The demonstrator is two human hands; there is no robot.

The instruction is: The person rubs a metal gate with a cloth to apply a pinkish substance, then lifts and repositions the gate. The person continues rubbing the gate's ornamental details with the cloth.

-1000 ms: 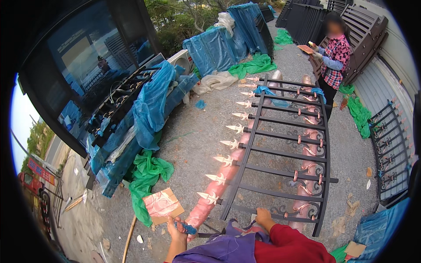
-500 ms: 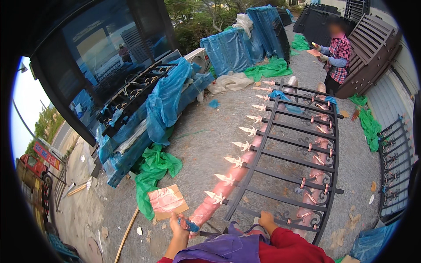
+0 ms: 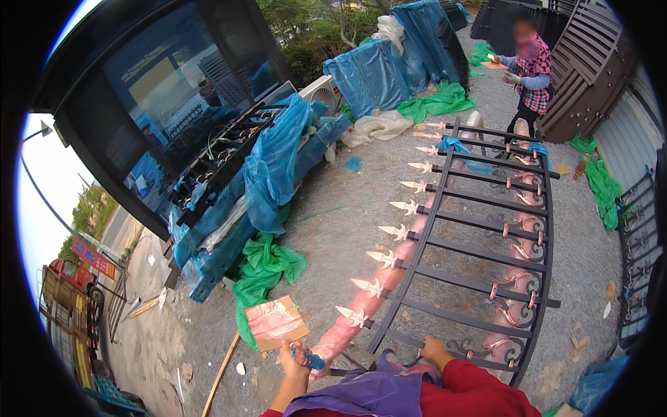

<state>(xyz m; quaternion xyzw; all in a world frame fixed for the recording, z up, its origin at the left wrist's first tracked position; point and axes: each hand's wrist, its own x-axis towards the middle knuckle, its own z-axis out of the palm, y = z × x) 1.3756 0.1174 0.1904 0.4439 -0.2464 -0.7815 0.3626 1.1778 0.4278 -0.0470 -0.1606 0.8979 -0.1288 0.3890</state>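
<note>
My left hand [image 3: 295, 358] is closed around the near edge of a cardboard piece [image 3: 276, 324] smeared with pinkish copper paint. Crumpled blue material [image 3: 310, 358] shows at its fingers. On the near end bar of a black metal fence panel [image 3: 451, 244], my right hand [image 3: 436, 352] rests with curled fingers; what lies in them is hidden. Spear-shaped finials [image 3: 382, 259] in pale copper line the panel's left side. Scrolls and copper-coloured collars [image 3: 494, 290] run along its right side. The panel lies on pink-stained, wrapped supports [image 3: 333, 340]. A purple cloth [image 3: 361, 396] covers my front.
A co-worker [image 3: 533, 66] stands beyond the panel with a small cardboard piece. Blue-wrapped stacks [image 3: 368, 80] stand at the back. Left lie fence parts under blue film [image 3: 267, 163] and green netting [image 3: 267, 267]. Another panel [image 3: 636, 257] leans at right; a wooden strip [image 3: 221, 375] lies near left.
My view has turned slightly, so the panel and surroundings sit further right. Both my hands keep about the same places relative to the cardboard and panel. The co-worker's hands have moved apart a little.
</note>
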